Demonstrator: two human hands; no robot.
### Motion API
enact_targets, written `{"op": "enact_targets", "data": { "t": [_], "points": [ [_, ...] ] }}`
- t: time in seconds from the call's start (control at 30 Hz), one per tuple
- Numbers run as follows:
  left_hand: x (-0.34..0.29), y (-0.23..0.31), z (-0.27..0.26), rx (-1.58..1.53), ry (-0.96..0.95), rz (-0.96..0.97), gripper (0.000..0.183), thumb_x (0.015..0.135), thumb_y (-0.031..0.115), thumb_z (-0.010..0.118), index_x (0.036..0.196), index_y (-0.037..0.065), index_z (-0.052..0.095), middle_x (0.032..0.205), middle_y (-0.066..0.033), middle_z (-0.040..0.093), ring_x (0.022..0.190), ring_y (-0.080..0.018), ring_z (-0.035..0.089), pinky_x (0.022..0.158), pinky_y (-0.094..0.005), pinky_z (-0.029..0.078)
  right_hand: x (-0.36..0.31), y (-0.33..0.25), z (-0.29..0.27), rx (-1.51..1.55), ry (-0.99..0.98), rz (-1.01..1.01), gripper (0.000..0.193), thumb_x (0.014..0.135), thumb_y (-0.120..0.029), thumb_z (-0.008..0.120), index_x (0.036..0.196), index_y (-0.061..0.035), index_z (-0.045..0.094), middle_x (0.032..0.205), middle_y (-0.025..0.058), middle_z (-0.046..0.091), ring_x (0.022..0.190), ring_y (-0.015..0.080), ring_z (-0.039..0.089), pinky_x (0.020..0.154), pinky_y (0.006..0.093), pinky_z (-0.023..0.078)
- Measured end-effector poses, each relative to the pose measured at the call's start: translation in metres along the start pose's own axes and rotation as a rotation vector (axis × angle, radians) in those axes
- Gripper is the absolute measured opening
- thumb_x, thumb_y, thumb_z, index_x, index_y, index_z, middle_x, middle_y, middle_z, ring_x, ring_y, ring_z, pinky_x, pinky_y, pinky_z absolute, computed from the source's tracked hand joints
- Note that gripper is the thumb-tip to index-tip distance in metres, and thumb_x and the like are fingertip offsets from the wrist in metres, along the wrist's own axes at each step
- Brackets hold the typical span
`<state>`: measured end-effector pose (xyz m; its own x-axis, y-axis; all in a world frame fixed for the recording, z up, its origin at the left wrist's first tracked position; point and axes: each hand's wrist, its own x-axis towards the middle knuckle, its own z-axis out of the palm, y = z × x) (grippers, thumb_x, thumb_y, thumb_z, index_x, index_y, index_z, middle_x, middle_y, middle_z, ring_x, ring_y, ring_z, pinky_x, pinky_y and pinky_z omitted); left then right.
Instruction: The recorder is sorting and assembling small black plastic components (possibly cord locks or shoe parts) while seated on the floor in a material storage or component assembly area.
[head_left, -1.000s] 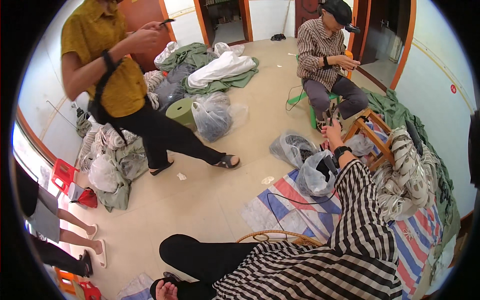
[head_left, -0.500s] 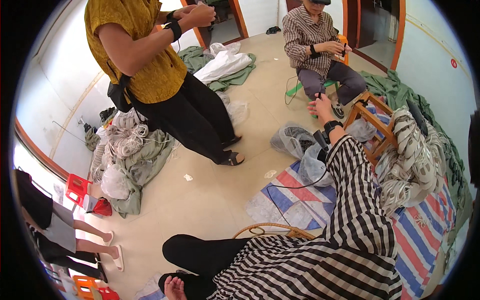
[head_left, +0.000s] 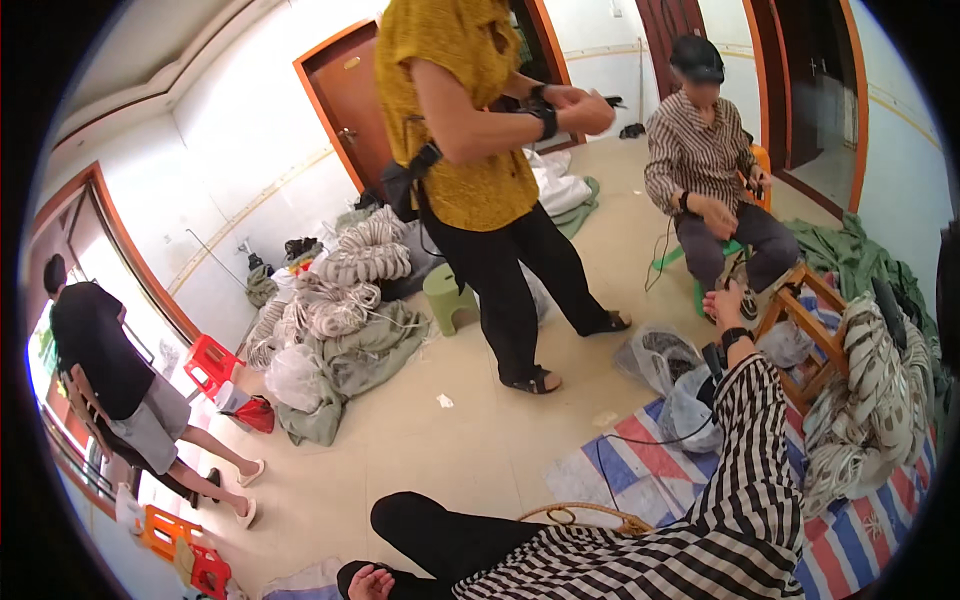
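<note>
My right hand reaches out on the right toward a seated person. Its fingers are closed around something small and dark that I cannot make out. A black wristband circles that wrist, and a black cable loops below the forearm. Low on my lap, my left hand rests palm up on the black trousers, fingers loosely apart and holding nothing visible. Clear plastic bags with dark contents lie near my right forearm. Beside that arm stands a wooden stool frame.
Bundles of pale cord lie at right on a striped sheet. A person in a yellow top stands ahead; another sits on a chair. More cord bundles, a green stool and a red stool are left.
The view has swung left and up, so things sit farther right and lower. The seated person's hands have parted, one lowering toward my right hand. My left hand still rests on my lap.
</note>
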<state>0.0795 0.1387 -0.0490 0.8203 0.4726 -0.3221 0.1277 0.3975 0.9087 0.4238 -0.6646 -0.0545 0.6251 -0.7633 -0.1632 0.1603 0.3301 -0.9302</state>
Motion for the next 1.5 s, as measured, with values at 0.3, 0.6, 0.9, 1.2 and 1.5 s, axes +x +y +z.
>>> {"op": "enact_targets", "data": {
  "t": [0.3,0.6,0.9,1.2,1.5],
  "points": [
    [-0.02,0.002,0.014,0.072,-0.044,0.086,0.028,0.084,0.005,0.054,0.11,-0.005,0.054,0.094,-0.0174,0.063,0.087,-0.0277,0.062,0.08,-0.037,0.052,0.017,0.003,0.033,-0.146,-0.027,-0.102,0.029,0.087,-0.003,0.036,0.115,-0.0056,0.045,0.075,0.0125,0.056,0.052,0.0218,0.058,0.042,0.0335,0.048],
    [-0.016,0.011,0.025,0.121,-0.037,0.073,0.028,0.084,0.005,0.054,0.11,-0.005,0.054,0.095,-0.0174,0.063,0.088,-0.0276,0.062,0.081,-0.0369,0.052,-0.002,-0.026,0.026,-0.065,0.012,-0.081,0.023,0.087,-0.002,0.038,0.108,0.0029,0.045,0.072,0.014,0.057,0.049,0.0214,0.058,0.042,0.031,0.047],
    [-0.014,0.014,0.024,0.137,-0.013,0.057,0.028,0.085,0.006,0.053,0.11,-0.005,0.054,0.095,-0.0174,0.063,0.089,-0.0275,0.062,0.082,-0.0368,0.051,-0.004,-0.028,0.027,-0.151,0.021,-0.125,0.025,0.092,-0.006,0.039,0.115,-0.0016,0.049,0.074,0.01,0.059,0.052,0.017,0.059,0.043,0.0282,0.049],
    [-0.008,0.01,0.022,0.128,-0.001,0.043,0.028,0.085,0.006,0.053,0.111,-0.005,0.054,0.096,-0.0174,0.062,0.09,-0.0274,0.061,0.083,-0.0366,0.051,0.009,-0.015,0.033,-0.056,-0.064,-0.15,0.016,0.09,-0.01,0.043,0.097,0.0005,0.053,0.073,0.0115,0.061,0.053,0.0173,0.059,0.044,0.0293,0.048],
    [-0.012,0.007,0.01,0.126,0.016,0.046,0.028,0.086,0.007,0.053,0.111,-0.005,0.054,0.097,-0.0173,0.062,0.091,-0.0273,0.061,0.084,-0.0365,0.051,-0.053,0.018,0.051,-0.065,-0.324,0.069,0.014,0.088,-0.009,0.048,0.098,-0.0012,0.054,0.076,0.0108,0.061,0.056,0.0164,0.059,0.048,0.0296,0.051]
  ]
}}
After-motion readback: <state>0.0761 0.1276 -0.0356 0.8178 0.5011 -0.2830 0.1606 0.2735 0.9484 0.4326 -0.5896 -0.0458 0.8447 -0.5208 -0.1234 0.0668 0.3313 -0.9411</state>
